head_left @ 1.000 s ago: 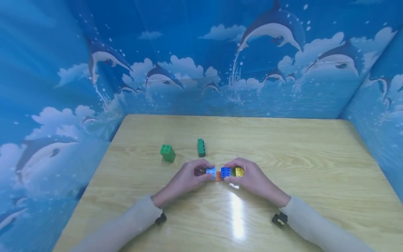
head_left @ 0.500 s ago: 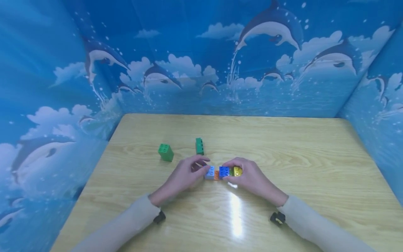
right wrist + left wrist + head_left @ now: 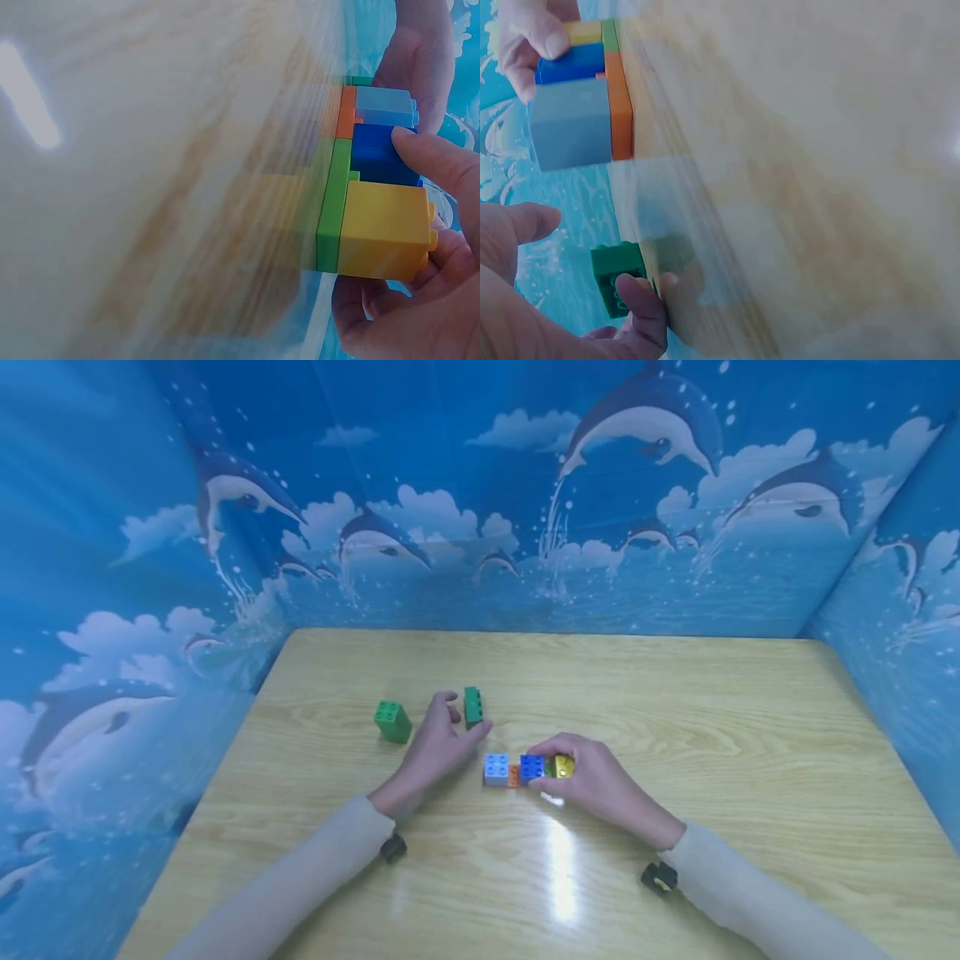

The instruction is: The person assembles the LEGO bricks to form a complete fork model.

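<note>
The dark blue block (image 3: 532,767) is near the middle of the tabletop (image 3: 712,718), whose far edge lies well beyond it; wood grain runs broadly to its right and down toward the wearer, with the side edges well apart from it. The right hand (image 3: 592,772) grips this block between thumb and fingers. Ahead and to the left of it, the left hand (image 3: 433,743) is parted, thumb well away from the fingers, about the dark green brick (image 3: 472,707); a fingertip overlaps that brick in the left wrist view, but whether it touches is hard to tell. Left of the dark blue block, the light blue block (image 3: 496,769) stands on the orange piece (image 3: 620,112); to its right, the yellow block (image 3: 382,232) stands on the light green piece (image 3: 335,217), beside the right hand's fingers. Farther left of the dark blue block, the tall green block (image 3: 393,723) stands upright, hemming the left hand's outer side. Beyond the far edge hangs the dolphin backdrop (image 3: 450,593).
</note>
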Tool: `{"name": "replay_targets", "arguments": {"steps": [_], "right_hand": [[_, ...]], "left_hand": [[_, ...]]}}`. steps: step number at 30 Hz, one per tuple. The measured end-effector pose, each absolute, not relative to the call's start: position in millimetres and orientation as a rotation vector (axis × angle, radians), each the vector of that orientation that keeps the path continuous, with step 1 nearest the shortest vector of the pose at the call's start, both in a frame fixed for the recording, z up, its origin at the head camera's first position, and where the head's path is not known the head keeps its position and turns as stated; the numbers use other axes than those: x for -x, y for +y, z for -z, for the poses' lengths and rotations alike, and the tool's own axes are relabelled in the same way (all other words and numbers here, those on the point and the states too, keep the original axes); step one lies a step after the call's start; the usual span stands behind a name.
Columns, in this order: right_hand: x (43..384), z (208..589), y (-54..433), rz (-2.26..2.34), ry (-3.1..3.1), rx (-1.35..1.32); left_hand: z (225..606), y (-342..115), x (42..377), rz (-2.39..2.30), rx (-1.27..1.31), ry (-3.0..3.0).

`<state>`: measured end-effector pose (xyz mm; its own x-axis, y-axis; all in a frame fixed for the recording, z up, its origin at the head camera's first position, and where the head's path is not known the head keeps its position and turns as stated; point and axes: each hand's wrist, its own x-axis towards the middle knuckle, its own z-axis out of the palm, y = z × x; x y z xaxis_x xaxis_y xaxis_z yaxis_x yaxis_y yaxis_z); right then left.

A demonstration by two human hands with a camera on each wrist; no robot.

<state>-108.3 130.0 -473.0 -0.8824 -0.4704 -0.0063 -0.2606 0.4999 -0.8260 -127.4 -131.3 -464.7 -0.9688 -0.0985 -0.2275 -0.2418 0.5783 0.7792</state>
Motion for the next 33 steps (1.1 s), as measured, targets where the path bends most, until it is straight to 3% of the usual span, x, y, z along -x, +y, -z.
{"name": "replay_targets", "arguments": {"steps": [17,33], "right_hand": [[108.8,469.2,129.9,1.307,2.505,0.616],[108.1,471.0,130.9,1.333,2.490,0.598]], "left_hand": [[472.4,-130.5,156.1,-1.219,0.197,2.703],[473.9,-128.8,147.2,-1.422,0.123,2.619]]}}
